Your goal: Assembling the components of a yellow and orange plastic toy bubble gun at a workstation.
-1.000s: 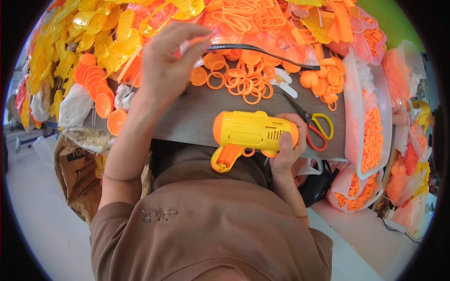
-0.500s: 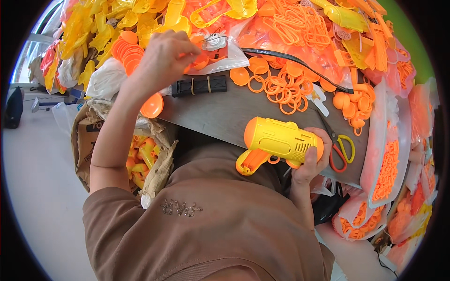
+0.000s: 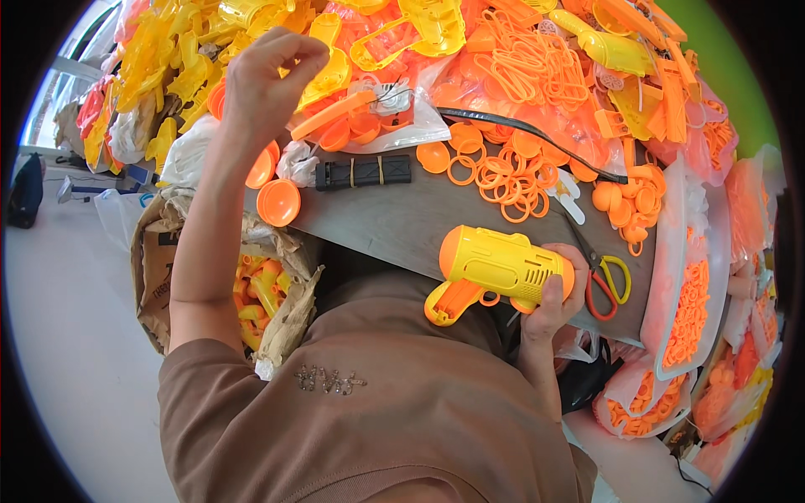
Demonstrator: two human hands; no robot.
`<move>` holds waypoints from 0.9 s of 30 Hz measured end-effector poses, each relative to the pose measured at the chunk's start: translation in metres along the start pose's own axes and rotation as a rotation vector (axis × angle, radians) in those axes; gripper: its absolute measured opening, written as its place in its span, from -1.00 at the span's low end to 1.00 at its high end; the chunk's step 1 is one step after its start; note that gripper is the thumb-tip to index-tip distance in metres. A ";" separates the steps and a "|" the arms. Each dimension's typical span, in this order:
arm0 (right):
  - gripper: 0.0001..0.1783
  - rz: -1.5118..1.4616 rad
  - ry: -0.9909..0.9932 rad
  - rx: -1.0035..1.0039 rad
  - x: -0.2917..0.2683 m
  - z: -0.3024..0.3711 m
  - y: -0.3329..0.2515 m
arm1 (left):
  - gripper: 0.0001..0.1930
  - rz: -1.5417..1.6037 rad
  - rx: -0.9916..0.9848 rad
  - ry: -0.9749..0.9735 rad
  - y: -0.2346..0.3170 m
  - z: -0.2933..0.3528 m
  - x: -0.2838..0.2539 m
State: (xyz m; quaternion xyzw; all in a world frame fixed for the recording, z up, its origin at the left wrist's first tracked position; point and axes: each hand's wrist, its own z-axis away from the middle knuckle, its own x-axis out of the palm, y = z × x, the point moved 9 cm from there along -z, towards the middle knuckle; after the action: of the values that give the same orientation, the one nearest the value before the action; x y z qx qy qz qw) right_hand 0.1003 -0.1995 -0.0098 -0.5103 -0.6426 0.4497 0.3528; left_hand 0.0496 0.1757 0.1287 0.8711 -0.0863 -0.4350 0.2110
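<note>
Two caps (image 3: 450, 253) sat on the gun (image 3: 501, 261), handle (image 3: 454, 302) uncovered, right hand (image 3: 555, 302) gripping one end; left hand (image 3: 267, 80) curled, contents unclear.

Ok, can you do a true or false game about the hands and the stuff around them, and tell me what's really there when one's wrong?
1. The left hand is higher in the picture than the right hand. True.
2. The right hand is empty. False: it grips a yellow and orange toy.
3. The scissors have one red handle loop and one yellow one. True.
4. The scissors are to the left of the toy. False: they are to its right.
5. The brown paper bag has yellow and orange pieces in it. True.
</note>
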 end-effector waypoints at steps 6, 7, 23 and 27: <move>-0.54 -0.015 -0.004 0.006 0.001 0.001 0.000 | -0.78 -0.042 -0.123 -0.094 -0.063 -0.039 0.019; -0.54 -0.007 -0.002 0.006 0.001 0.001 0.000 | -0.78 -0.046 -0.121 -0.087 -0.066 -0.044 0.020; -0.54 -0.013 0.010 0.014 0.004 0.000 -0.003 | -0.66 -0.394 0.109 -0.229 -0.031 -0.049 0.086; -0.54 -0.007 0.025 0.010 0.003 0.000 -0.002 | -0.69 -0.187 0.023 -0.212 -0.015 -0.066 0.084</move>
State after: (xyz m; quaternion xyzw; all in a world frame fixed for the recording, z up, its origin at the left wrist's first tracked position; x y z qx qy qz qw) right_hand 0.0991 -0.1968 -0.0081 -0.5118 -0.6377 0.4453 0.3649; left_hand 0.1522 0.1801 0.0965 0.8270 -0.0314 -0.5412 0.1493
